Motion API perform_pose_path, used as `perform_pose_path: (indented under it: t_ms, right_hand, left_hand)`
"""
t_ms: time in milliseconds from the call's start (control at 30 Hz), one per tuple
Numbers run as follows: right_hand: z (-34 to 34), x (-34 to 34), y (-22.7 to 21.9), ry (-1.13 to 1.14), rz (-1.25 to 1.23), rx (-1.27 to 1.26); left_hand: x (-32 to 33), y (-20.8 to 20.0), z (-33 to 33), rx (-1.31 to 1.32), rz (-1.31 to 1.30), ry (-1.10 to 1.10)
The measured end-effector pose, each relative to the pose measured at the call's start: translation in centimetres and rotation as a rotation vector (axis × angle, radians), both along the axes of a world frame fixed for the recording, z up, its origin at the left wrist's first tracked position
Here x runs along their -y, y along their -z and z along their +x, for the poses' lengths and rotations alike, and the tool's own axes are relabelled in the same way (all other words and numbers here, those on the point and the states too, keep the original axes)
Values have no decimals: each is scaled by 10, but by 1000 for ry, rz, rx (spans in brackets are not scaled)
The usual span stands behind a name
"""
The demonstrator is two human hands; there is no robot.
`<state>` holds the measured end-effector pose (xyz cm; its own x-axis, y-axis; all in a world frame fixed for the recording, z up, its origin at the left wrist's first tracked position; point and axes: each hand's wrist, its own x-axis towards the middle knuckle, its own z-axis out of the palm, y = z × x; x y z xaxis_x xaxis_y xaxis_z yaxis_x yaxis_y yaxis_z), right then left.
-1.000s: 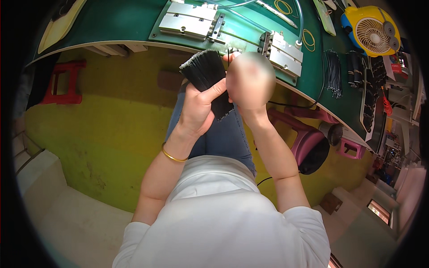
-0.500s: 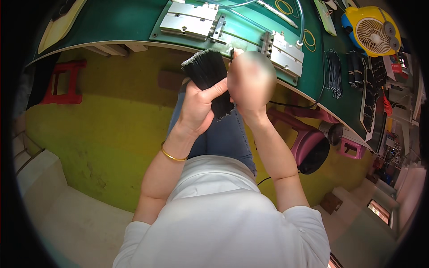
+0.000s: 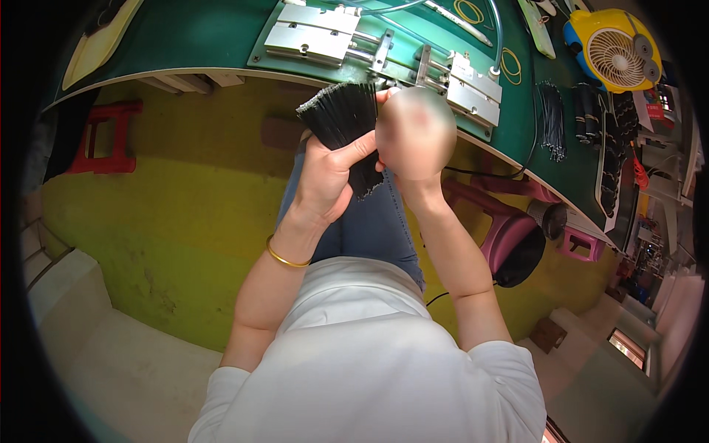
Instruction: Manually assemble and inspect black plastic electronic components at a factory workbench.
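Note:
My left hand is closed around a fanned bundle of short black wires with pale, silvery ends. The thumb lies across the bundle. My right hand is just right of it, its fingers curled near the front edge of a clamping fixture; a blur covers most of this hand, so what it pinches is hidden. Beyond my hands, the fixture has a left silver cylinder block and a right silver block. Their metal jaws, the left jaw and right jaw, stand out on rods with a gap between them.
On the green bench at right lie a bundle of black wires, more dark bundles and a yellow-blue fan. A white pen lies behind the fixture. A red stool and pink stool stand below.
The fixture's two jaws have slid inward toward each other on their rods. My right hand has shifted very slightly; a dark tip that showed above its fingers is no longer visible. My left hand stays put.

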<state>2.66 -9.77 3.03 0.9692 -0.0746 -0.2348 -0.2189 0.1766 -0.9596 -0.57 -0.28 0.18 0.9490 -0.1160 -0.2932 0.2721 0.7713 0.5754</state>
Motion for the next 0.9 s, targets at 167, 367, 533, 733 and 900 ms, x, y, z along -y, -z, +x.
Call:
perform_pose_path:
  t_ms: [167,367,533,733,900]
  right_hand:
    - [2,1,-2,4,3,-28]
    - [2,2,1,5,29,-23]
    - [1,0,2,1,-19,14]
    - [-3,-2,-3,-44,21,79]
    - [-4,-2,-4,-26,-28,54]
  left_hand:
    - [1,-1,1,18,12,22]
    - [1,1,3,52,52,35]
    - [1,-5,2,17,67,-20]
    - [-3,-5,-1,26,82,-32]
    - [-2,-2,-2,-17,77,-27]
